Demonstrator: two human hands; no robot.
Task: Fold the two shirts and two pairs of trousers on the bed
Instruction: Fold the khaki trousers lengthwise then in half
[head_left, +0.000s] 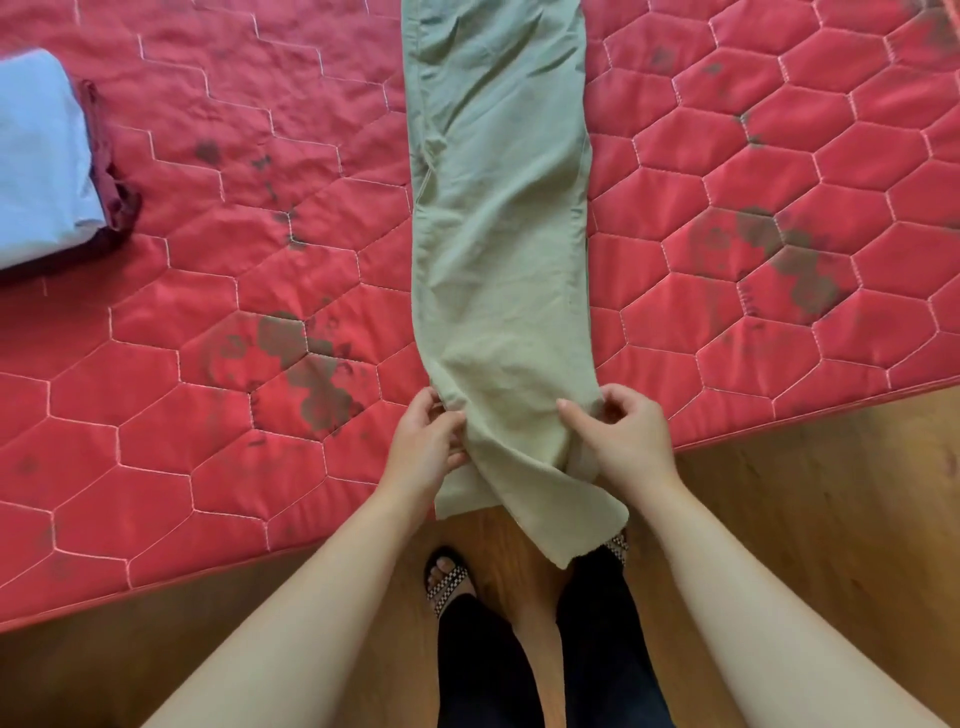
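- Red quilted mattress (208, 441) with dark stains fills most of the view; a wooden floor (805, 519) runs along its near edge.
- Far left on the mattress lies a folded light blue garment (41, 156), with a maroon garment (111, 171) bunched against its right side.
- The person's left hand (426, 447) curls its fingers round the left edge of the green trousers (498, 234) near the hems.
- The green trousers lie lengthwise down the middle, from the far edge of the view to the near edge, hems hanging over the floor.
- The right hand (623, 441) pinches the trousers' right edge between thumb and fingers.
- Below, a foot in a checkered sandal (447, 577) stands on the floor.
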